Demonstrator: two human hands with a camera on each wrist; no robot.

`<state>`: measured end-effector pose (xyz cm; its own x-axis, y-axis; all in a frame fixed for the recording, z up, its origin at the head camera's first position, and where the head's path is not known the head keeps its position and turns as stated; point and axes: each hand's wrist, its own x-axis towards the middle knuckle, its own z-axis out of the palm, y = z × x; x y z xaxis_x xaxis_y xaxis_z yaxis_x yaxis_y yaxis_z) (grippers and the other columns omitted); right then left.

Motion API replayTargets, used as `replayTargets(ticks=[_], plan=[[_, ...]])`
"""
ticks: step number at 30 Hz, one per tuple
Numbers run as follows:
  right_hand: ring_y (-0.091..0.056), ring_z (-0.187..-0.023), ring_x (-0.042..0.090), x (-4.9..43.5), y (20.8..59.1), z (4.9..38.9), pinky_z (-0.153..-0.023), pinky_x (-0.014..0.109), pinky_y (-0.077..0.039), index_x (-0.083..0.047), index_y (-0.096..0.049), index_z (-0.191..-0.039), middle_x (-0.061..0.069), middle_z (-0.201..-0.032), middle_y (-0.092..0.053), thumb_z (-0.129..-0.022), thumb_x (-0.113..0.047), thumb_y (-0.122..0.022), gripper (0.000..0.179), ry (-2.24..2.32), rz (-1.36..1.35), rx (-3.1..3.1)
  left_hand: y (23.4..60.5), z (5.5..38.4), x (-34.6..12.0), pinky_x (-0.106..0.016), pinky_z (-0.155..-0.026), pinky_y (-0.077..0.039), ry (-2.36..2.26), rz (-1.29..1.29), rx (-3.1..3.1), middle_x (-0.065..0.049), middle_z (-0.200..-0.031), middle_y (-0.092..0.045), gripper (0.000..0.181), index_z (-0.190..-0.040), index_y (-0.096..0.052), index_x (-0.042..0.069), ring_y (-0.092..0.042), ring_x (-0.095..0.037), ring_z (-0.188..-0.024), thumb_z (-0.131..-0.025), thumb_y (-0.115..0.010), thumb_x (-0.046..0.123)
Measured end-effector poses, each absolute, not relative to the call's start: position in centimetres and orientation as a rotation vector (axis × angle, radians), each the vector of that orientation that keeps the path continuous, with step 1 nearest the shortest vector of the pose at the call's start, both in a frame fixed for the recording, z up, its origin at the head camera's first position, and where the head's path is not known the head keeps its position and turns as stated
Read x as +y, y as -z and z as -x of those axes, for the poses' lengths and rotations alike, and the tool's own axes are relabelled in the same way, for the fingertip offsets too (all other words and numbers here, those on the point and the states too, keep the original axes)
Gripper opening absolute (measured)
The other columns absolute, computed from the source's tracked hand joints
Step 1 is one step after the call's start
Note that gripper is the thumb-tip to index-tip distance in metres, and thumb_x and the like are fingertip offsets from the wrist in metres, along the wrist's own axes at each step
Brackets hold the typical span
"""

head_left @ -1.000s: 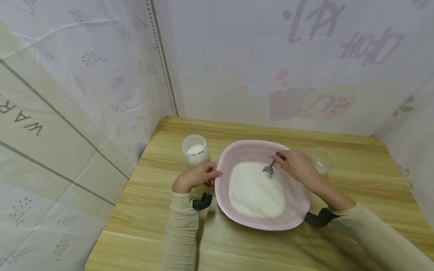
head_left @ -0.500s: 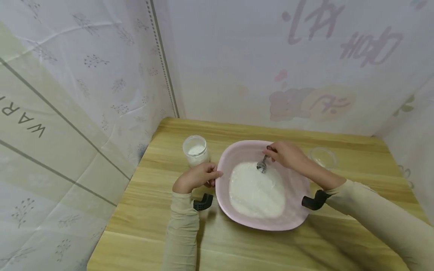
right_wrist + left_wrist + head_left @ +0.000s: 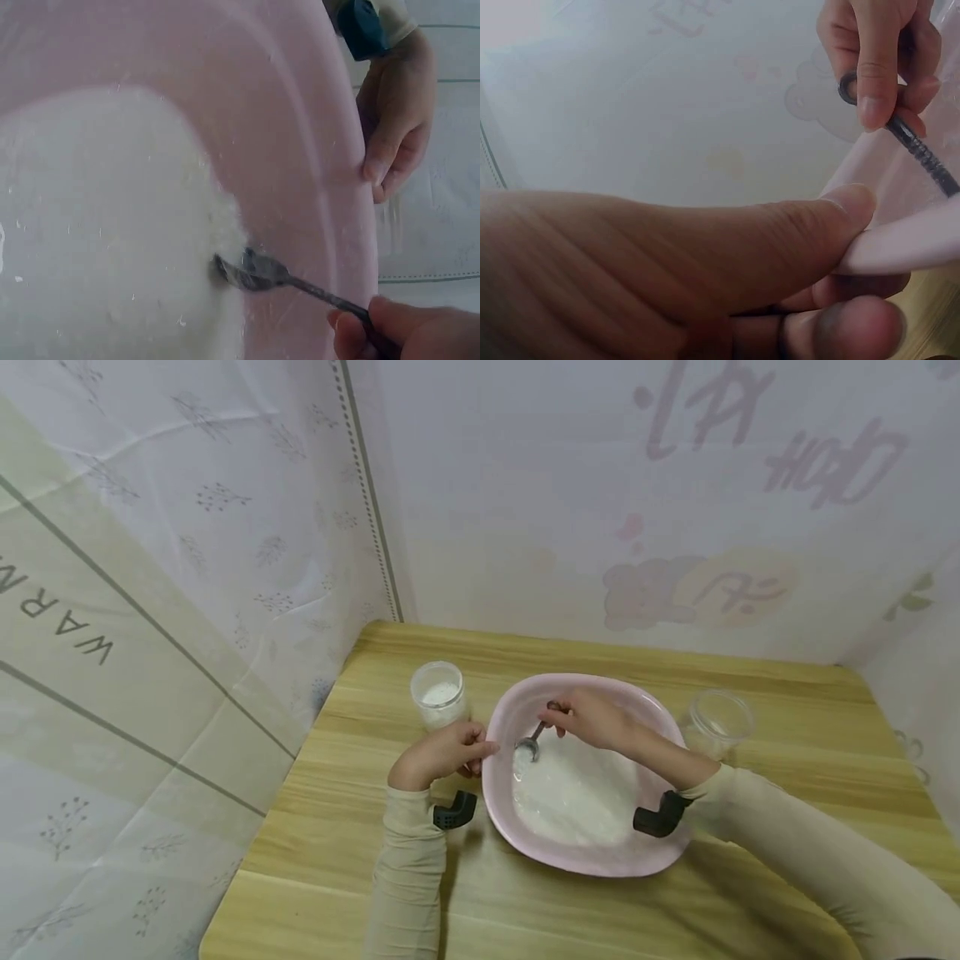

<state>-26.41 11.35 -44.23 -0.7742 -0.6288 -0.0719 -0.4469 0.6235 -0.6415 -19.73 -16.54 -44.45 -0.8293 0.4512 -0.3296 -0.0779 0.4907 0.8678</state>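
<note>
A pink basin (image 3: 585, 862) holds a white, milky liquid (image 3: 573, 797) with small bubbles. My left hand (image 3: 441, 755) grips the basin's left rim, thumb on top and fingers below, as the left wrist view shows. My right hand (image 3: 596, 718) reaches over the basin and pinches the dark handle of a metal spoon (image 3: 529, 746), which slants down to the left. In the right wrist view the spoon's bowl (image 3: 251, 271) touches the liquid's edge by the basin wall. The handle ends in a ring (image 3: 848, 88), visible in the left wrist view.
A clear jar (image 3: 440, 695) with white contents stands behind my left hand. To the right of the basin is another clear container (image 3: 717, 722), partly hidden by the rim. The wooden table (image 3: 315, 860) ends at patterned cloth walls behind and on the left.
My right hand has moved left across the basin with the spoon, from the right back area to near the left wall. My left hand stays on the rim.
</note>
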Motion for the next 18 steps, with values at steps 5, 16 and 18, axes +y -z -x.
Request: replayTargets(ticks=[5,16,18], plan=[[-0.033,-0.050,0.004,10.9,44.2,24.1,-0.049,0.020,-0.028,-0.018,-0.074,-0.079,0.000,-0.072,-0.071,-0.107,-0.037,-0.059,0.037,0.824,0.919,2.418,44.5,19.8,-16.6,-0.041,-0.076,-0.063,-1.311,-0.313,2.216,-0.002,-0.074,-0.059,0.028,-0.083,-0.057,0.007,-0.062,-0.013,-0.073,-0.106,-0.061,0.023],[-0.046,-0.059,0.004,15.9,42.2,20.6,-0.055,0.021,-0.038,-0.018,-0.074,-0.084,-0.008,-0.068,-0.060,-0.106,-0.035,-0.060,0.031,0.563,0.847,2.355,44.9,20.0,-16.8,-0.035,-0.074,-0.061,-1.319,-0.362,2.202,-0.004,-0.072,-0.059,0.029,-0.084,-0.057,0.005,-0.062,-0.015,-0.074,-0.106,-0.061,0.023],[-0.044,-0.058,0.005,17.3,41.9,20.7,-0.055,0.021,-0.037,-0.018,-0.073,-0.082,-0.007,-0.071,-0.061,-0.105,-0.033,-0.061,0.030,0.538,0.800,2.377,45.1,20.1,-16.9,-0.036,-0.074,-0.061,-1.333,-0.368,2.191,-0.006,-0.073,-0.059,0.029,-0.084,-0.057,0.005,-0.062,-0.016,-0.075,-0.106,-0.060,0.023]])
